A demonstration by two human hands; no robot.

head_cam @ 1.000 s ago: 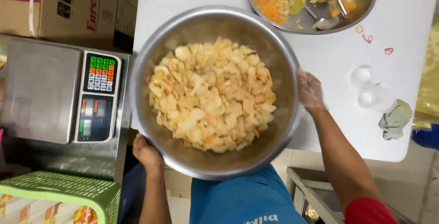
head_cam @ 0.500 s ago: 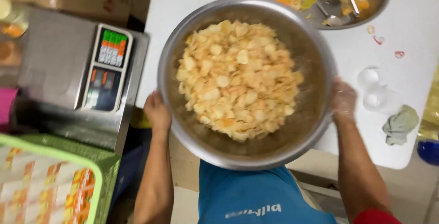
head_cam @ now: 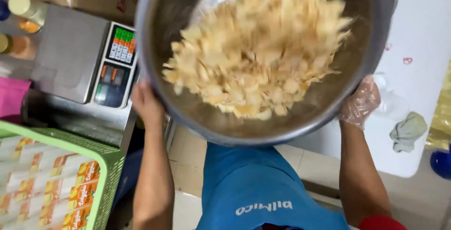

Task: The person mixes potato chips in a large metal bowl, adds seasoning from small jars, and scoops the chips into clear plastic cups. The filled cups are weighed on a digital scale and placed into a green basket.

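Both hands clamp a large round steel bowl of pale yellow chips: left hand at eight o'clock, gloved right hand at four o'clock, above a white table.

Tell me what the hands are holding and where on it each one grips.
Both hold the large steel bowl of chips: left hand on its left rim, right hand, in a clear plastic glove, on its right rim.
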